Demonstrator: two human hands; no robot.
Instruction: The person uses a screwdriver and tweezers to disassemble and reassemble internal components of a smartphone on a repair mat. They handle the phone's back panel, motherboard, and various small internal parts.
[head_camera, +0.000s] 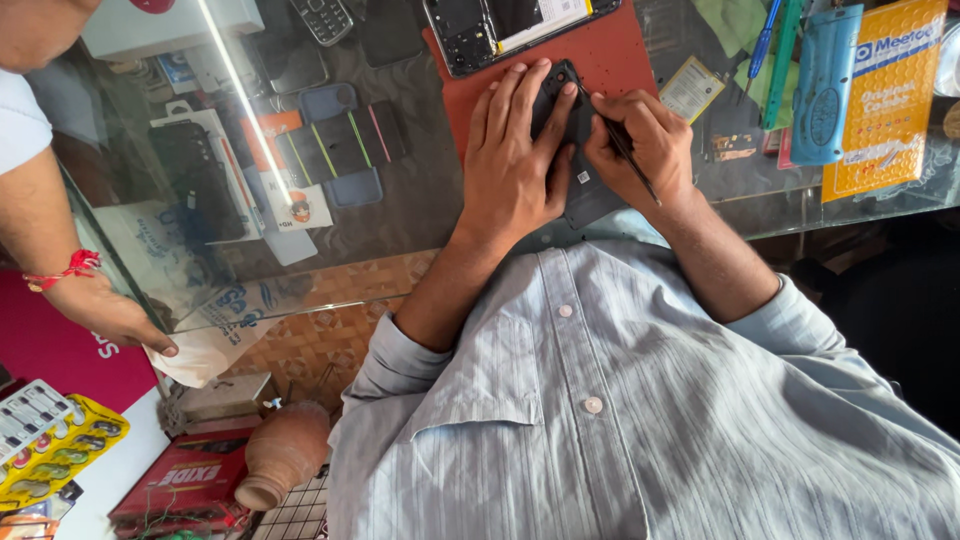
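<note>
My left hand (515, 150) lies flat over a black phone part (562, 100) on the red work mat (620, 55), its fingers gripping the part's edge. My right hand (640, 145) holds a thin dark tool (628, 152) like a pen, the tip resting on the same black part. An opened phone (500, 30) with its insides showing lies farther away on the mat. Both my forearms come out of rolled pale striped shirt sleeves.
The glass counter (420, 200) shows phone cases and old handsets on the shelf beneath. Another person's hand (110, 315) with a red wrist thread presses a cloth at the left. Packets and pens lie at the right. A clay pot (285, 455) stands on the floor.
</note>
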